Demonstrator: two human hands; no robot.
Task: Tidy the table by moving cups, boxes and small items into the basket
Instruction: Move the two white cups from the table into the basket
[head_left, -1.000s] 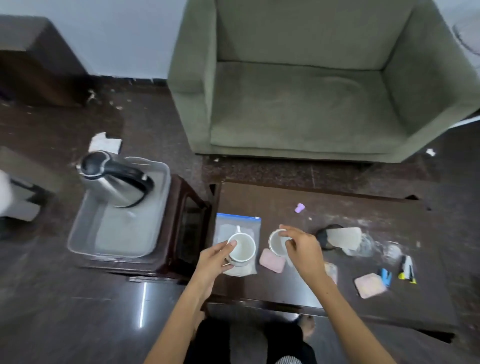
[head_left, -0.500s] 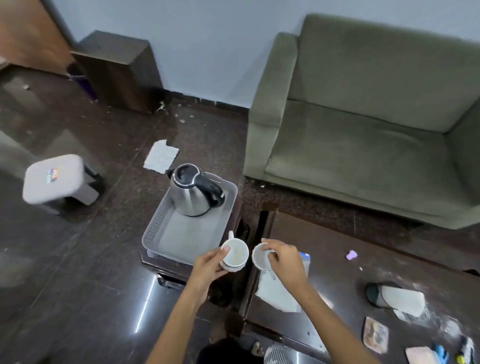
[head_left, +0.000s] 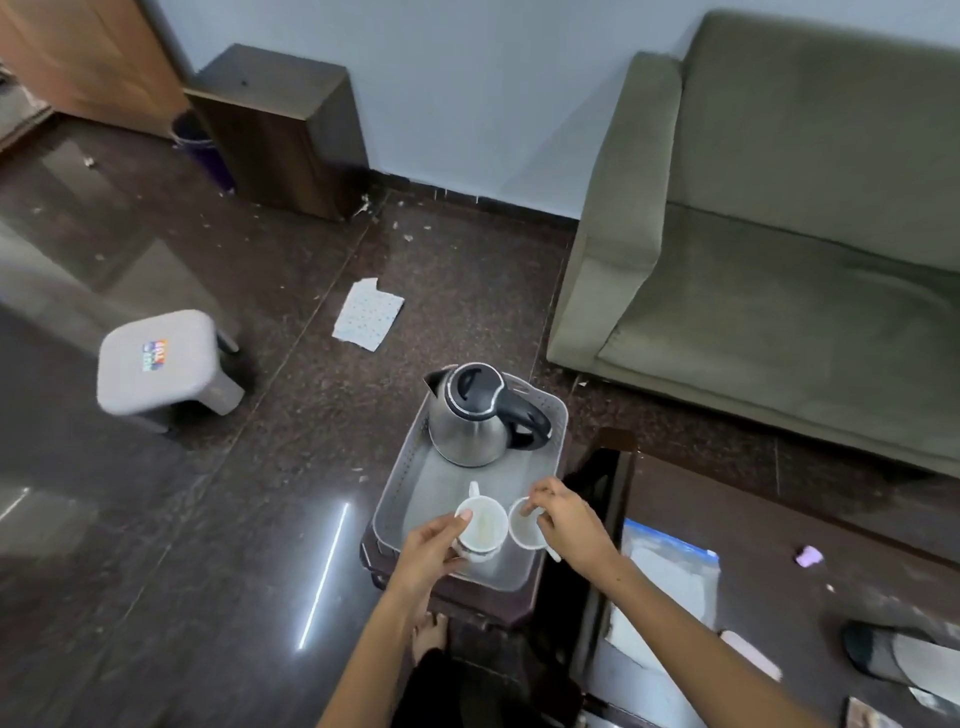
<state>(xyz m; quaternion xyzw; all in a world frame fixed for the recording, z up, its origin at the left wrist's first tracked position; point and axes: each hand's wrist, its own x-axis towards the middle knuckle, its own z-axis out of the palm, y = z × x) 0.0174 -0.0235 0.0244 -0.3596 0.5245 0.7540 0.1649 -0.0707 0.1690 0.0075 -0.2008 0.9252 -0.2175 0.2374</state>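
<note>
Left hand (head_left: 431, 548) and right hand (head_left: 569, 525), each grip clamped on a white cup's rim (head_left: 482, 527) (head_left: 525, 529), are lowering them into the near end of the grey basket (head_left: 400, 499), clear of the kettle (head_left: 478, 415).

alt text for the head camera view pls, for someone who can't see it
Seen from above, a person's left hand and right hand each hold a white cup over the near end of a grey basket, which has a steel kettle at its far end. A dark table lies to the right and a green sofa beyond.
</note>
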